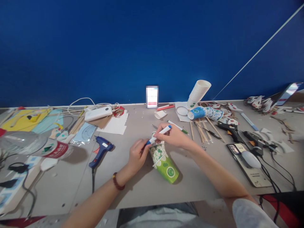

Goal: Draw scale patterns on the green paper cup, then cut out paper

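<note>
A green paper cup point(166, 163) lies on its side in the middle of the grey table point(133, 190), with a white patterned paper band around its upper part. My left hand point(137, 155) is closed on the cup's rim end, steadying it. My right hand point(172, 136) is closed on a white marker with a blue end point(160, 133), whose tip points down at the cup's rim between both hands.
A blue glue gun point(101, 150) lies left of the cup, a plastic bottle point(35, 145) farther left. Behind are a stack of paper cups point(198, 91), blue cups point(204, 112), wooden sticks point(201, 131), a black glue gun point(229, 129), a phone point(152, 96) and a power bank point(98, 113).
</note>
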